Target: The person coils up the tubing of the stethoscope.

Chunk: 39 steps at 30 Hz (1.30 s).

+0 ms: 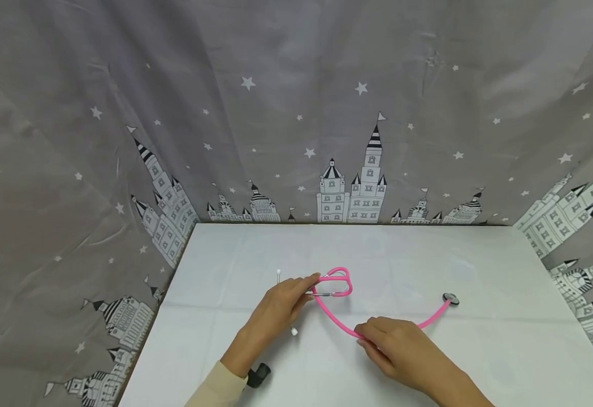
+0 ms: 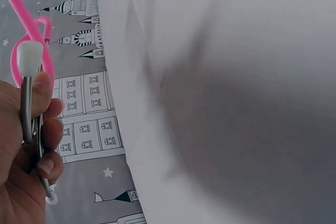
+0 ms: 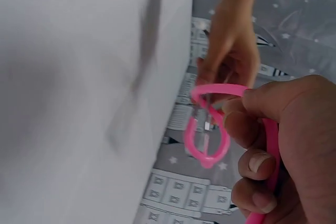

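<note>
A stethoscope with pink tubing (image 1: 333, 317) is held between my two hands above the white table. My left hand (image 1: 278, 305) grips its metal ear tubes, with the fingers curled round them in the left wrist view. One white ear tip (image 2: 30, 57) stands above that thumb, and the pink tube loops beyond the hand. My right hand (image 1: 405, 347) grips the tubing partway along, fingers wrapped round it in the right wrist view. From there the tube runs right to the round metal chest piece (image 1: 451, 299). The palm side of the right hand is hidden in the head view.
The white table (image 1: 245, 249) lies under both hands. A grey curtain (image 1: 286, 73) printed with castles and stars hangs behind it and at the sides. A small black object (image 1: 259, 375) shows beside my left wrist, at the sleeve's end.
</note>
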### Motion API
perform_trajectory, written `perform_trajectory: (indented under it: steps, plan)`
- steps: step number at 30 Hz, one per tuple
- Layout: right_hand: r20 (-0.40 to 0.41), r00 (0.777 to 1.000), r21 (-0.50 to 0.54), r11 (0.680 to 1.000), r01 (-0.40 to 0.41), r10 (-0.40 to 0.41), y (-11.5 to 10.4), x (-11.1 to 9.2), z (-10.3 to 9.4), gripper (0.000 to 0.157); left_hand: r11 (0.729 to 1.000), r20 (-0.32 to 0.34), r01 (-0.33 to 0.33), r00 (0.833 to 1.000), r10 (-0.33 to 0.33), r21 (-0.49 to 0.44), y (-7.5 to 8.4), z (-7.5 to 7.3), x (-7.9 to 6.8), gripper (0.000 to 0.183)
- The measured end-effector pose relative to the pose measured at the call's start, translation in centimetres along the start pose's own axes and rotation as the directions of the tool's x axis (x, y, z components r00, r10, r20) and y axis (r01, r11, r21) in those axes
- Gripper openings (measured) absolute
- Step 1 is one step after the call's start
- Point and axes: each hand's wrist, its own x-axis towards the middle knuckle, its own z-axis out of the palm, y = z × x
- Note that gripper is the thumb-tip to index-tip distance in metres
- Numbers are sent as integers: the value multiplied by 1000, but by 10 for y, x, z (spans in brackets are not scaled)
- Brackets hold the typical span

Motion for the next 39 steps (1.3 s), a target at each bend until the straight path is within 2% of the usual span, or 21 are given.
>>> perform_trajectory:
  steps: [4,8,11,15,21,24,30,33,39]
  plan:
    - [-33,999,-7,1000,17,-17,2,7,-11,22,1000,-6,-6,1000,6,-10,1,3,0,59]
    - [-43,999,-34,999,-13,12,8,11,-21,22,1000,-7,9,1000,-9,-28,4,4,0,65]
    - [-41,998,-49,998,-44,42,13,13,-29,22,999,16,18,1000,-18,-36,7,4,0,68]
    - [-54,996,-52,996,-69,67,20,16,-39,23,1000,40,0,999,1,-27,12,4,1,61]
    - [-84,996,-73,997,-23,17,26,30,-49,14,999,77,-33,996,35,-38,22,8,4,48]
    - [-89,996,-72,997,-14,8,29,38,-53,15,997,91,-50,994,55,-52,27,11,5,44]
    - [-77,997,-56,998,-18,13,37,48,-54,23,993,120,-53,991,66,-101,33,13,9,37]
    - [-49,998,-40,999,-27,25,41,52,-52,16,990,144,-60,987,78,-125,37,15,9,30]
    - [-5,999,-7,999,-41,41,50,60,-46,14,980,129,-159,976,174,-121,52,19,8,29]
